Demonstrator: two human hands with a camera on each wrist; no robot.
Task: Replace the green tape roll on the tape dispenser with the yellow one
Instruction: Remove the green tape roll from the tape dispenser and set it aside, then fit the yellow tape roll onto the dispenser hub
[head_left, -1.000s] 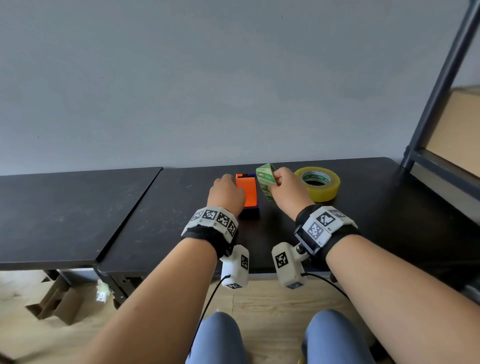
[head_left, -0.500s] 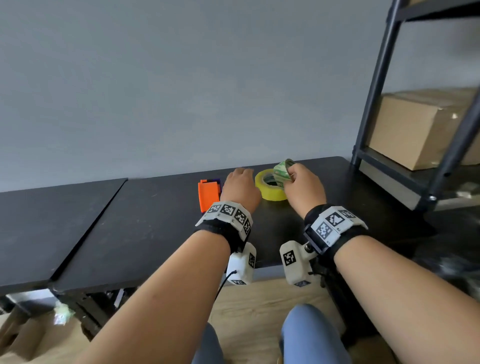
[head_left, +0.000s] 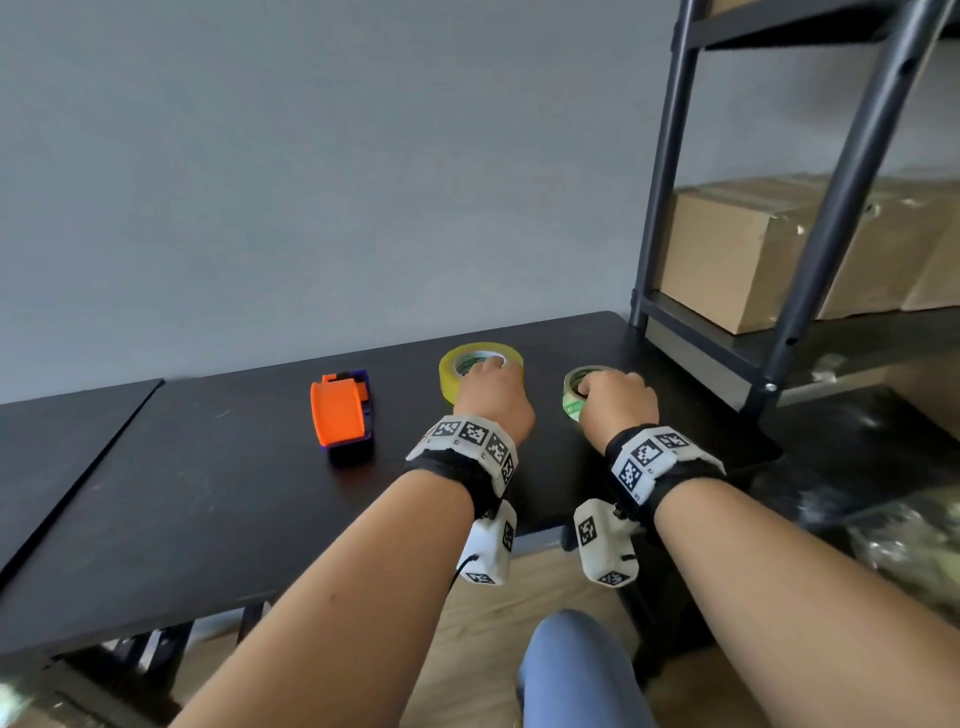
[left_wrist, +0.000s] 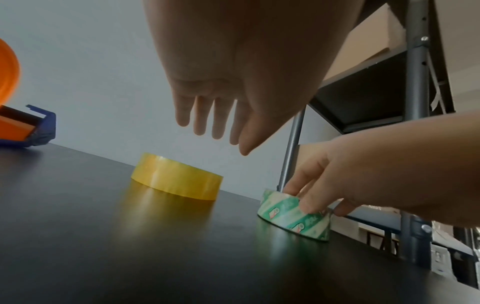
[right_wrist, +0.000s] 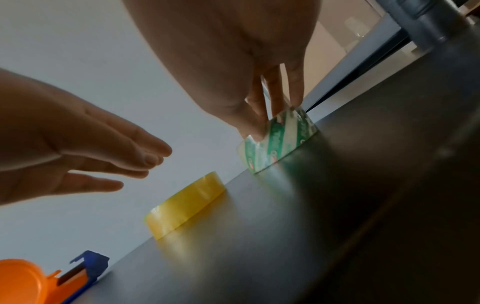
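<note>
Green tape roll (left_wrist: 294, 217) and yellow tape roll (left_wrist: 176, 182) lie flat, apart, right of the orange-and-blue tape dispenser (head_left: 341, 412).

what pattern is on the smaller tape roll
Green and white diagonal stripes with small printed logos on the smaller tape roll, clearest in the left wrist view.

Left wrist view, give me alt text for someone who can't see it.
An open left hand hovers, fingers straight, above a flat yellow tape roll on a black table. To its right, the right hand pinches a green patterned tape roll resting on the table. An orange and blue tape dispenser sits at far left.
</note>
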